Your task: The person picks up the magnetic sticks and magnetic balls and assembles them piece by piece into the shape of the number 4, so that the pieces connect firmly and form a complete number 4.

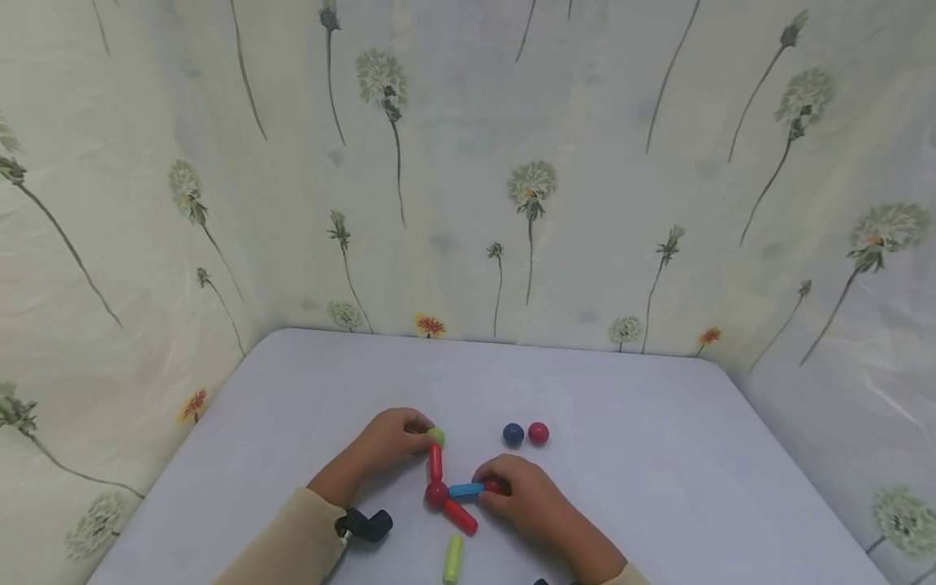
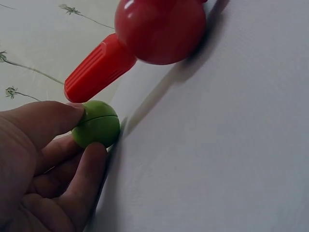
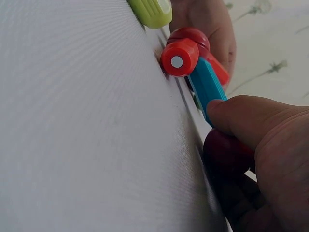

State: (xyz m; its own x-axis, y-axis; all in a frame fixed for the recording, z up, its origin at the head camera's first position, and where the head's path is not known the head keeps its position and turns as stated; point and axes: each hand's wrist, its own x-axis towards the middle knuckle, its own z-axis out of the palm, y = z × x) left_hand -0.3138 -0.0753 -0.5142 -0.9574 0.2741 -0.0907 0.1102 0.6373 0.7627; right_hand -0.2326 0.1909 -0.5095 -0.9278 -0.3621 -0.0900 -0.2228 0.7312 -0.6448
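Note:
My left hand point(image 1: 398, 439) pinches a green ball point(image 2: 99, 126) between thumb and fingers, at the far end of a red rod point(image 1: 435, 463). That rod runs to a red ball point(image 1: 436, 493) in the middle. From this middle ball a blue rod point(image 1: 465, 490) points right and a second red rod point(image 1: 461, 517) points toward the front. My right hand point(image 1: 521, 496) grips a dark red ball point(image 3: 226, 152) at the blue rod's outer end. In the right wrist view its thumb lies on the blue rod, and the fingers under the ball are partly hidden.
A dark blue ball point(image 1: 513, 435) and another red ball point(image 1: 539, 433) sit side by side behind my right hand. A loose yellow-green rod point(image 1: 453, 559) lies near the front of the white table point(image 1: 643, 455). Flower-patterned sheeting point(image 1: 453, 203) stands behind and at both sides.

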